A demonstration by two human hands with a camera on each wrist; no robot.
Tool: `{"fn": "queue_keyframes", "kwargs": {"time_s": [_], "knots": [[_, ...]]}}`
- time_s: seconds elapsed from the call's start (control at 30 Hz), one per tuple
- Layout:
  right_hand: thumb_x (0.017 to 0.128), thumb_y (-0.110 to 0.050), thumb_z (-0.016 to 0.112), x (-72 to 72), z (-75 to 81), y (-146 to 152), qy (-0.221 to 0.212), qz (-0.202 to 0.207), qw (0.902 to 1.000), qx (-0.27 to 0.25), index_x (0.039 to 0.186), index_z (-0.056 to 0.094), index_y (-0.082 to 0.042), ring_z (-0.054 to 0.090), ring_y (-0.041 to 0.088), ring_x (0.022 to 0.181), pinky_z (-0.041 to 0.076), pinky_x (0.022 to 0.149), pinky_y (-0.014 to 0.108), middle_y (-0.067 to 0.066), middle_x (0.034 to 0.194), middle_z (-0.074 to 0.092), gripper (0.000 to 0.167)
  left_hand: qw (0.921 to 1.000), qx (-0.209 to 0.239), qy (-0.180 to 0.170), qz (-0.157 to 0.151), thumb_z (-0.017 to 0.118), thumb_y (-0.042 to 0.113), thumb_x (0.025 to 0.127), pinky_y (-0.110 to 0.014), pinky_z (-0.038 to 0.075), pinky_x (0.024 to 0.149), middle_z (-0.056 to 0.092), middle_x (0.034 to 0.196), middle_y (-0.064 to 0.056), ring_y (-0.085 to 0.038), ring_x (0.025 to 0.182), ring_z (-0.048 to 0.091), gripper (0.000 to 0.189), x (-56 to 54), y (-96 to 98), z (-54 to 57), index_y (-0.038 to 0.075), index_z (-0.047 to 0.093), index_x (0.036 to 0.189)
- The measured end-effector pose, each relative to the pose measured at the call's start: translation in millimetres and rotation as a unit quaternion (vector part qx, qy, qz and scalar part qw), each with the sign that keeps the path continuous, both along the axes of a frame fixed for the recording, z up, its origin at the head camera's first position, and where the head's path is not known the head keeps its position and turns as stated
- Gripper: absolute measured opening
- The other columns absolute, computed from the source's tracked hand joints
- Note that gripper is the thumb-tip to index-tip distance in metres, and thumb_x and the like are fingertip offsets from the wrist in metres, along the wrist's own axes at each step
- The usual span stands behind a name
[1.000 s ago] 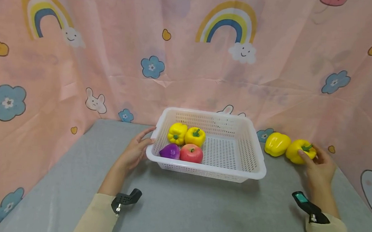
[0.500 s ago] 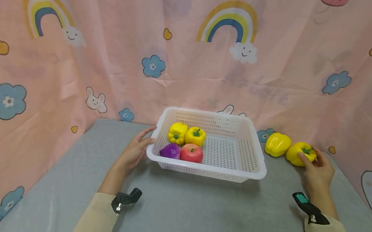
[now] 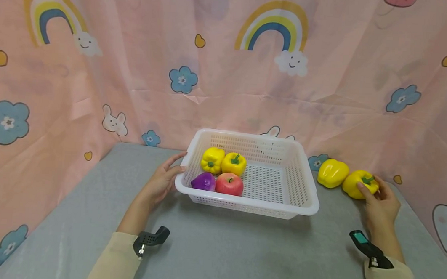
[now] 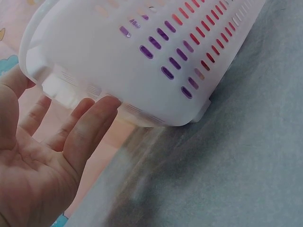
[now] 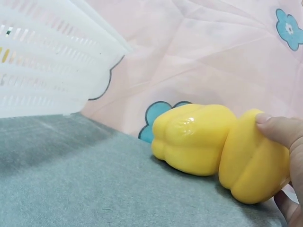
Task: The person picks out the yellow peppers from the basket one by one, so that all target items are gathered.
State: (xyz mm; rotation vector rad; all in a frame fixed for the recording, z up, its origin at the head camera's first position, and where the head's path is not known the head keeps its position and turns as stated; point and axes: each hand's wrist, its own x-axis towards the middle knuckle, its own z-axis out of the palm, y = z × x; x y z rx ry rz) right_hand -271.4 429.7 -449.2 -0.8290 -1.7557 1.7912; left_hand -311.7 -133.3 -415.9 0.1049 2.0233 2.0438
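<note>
My right hand (image 3: 384, 205) pinches a yellow bell pepper (image 3: 354, 184) between thumb and fingers, at the right of the table. A second yellow bell pepper (image 5: 189, 139) lies against it on the left. My left hand (image 3: 162, 180) touches the left end of a white plastic basket (image 3: 246, 204), its fingers fairly straight in the left wrist view, with fingertips at the rim and the end wall. Grouped in the left half of the basket are two more yellow bell peppers (image 3: 234, 164), a purple onion-like vegetable (image 3: 204, 182) and a red apple (image 3: 229, 184).
A grey cloth (image 3: 240, 250) covers the table. Behind it hangs a pink curtain (image 3: 217, 105) with rainbows and flowers, close to the basket's back and the loose peppers. Each wrist wears a black camera mount (image 3: 151, 238).
The right hand and its pepper have shifted slightly toward me since a second ago. The left hand and basket stay in place.
</note>
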Motion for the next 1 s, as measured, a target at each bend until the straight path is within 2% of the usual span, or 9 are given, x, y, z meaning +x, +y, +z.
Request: {"fn": "queue_keyframes", "kwargs": {"time_s": [0.3, 0.5, 0.7, 0.8, 1.0], "knots": [[0.085, -0.023, 0.08, 0.6, -0.1, -1.2, 0.03, -0.009, 0.9995, 0.002, 0.142, 0.059, -0.023, 0.048, 0.001, 0.119, 0.044, 0.096, 0.0, -0.013, 0.143, 0.053, 0.061, 1.0, 0.0, 0.002, -0.003, 0.053, 0.021, 0.103, -0.037, 0.061, 0.091, 0.044, 0.156, -0.017, -0.027, 0.124, 0.063, 0.06, 0.1, -0.9, 1.0, 0.026, 0.031, 0.159], [0.086, -0.024, 0.08, 1.2, 1.1, -1.5, 0.02, -0.006, 0.9998, -0.005, 0.143, 0.058, -0.026, 0.048, 0.0, 0.12, 0.043, 0.098, 0.0, -0.011, 0.151, 0.049, 0.061, 1.0, -0.002, 0.002, -0.003, 0.054, 0.022, 0.103, -0.039, 0.061, 0.092, 0.044, 0.156, -0.016, -0.032, 0.127, 0.061, 0.058, 0.3, -0.5, 0.8, 0.028, 0.033, 0.158], [0.087, -0.022, 0.079, 1.5, 2.6, -1.3, 0.026, -0.006, 0.9996, -0.013, 0.142, 0.06, -0.027, 0.048, -0.001, 0.112, 0.045, 0.086, -0.002, -0.015, 0.137, 0.056, 0.058, 1.0, -0.005, 0.005, -0.002, 0.053, 0.022, 0.104, -0.039, 0.061, 0.092, 0.044, 0.156, -0.016, -0.036, 0.13, 0.059, 0.057, 0.0, -0.6, -0.2, 0.028, 0.034, 0.157], [0.087, -0.022, 0.078, 1.9, 3.2, -0.9, 0.027, -0.005, 0.9994, -0.022, 0.141, 0.06, -0.029, 0.049, -0.002, 0.111, 0.044, 0.091, -0.002, -0.017, 0.132, 0.058, 0.057, 1.0, -0.004, 0.007, -0.004, 0.053, 0.021, 0.104, -0.038, 0.061, 0.092, 0.044, 0.156, -0.016, -0.037, 0.131, 0.058, 0.057, -0.2, -0.6, -0.6, 0.028, 0.034, 0.157], [0.088, -0.029, 0.077, 1.0, 7.1, -0.2, 0.001, 0.004, 0.9995, -0.033, 0.144, 0.056, -0.033, 0.047, -0.003, 0.121, 0.036, 0.111, 0.006, -0.016, 0.148, 0.053, 0.06, 1.0, 0.0, 0.009, -0.002, 0.054, 0.022, 0.103, -0.039, 0.062, 0.091, 0.045, 0.155, -0.014, -0.036, 0.131, 0.058, 0.057, 0.0, -0.6, -0.1, 0.03, 0.035, 0.156]]}}
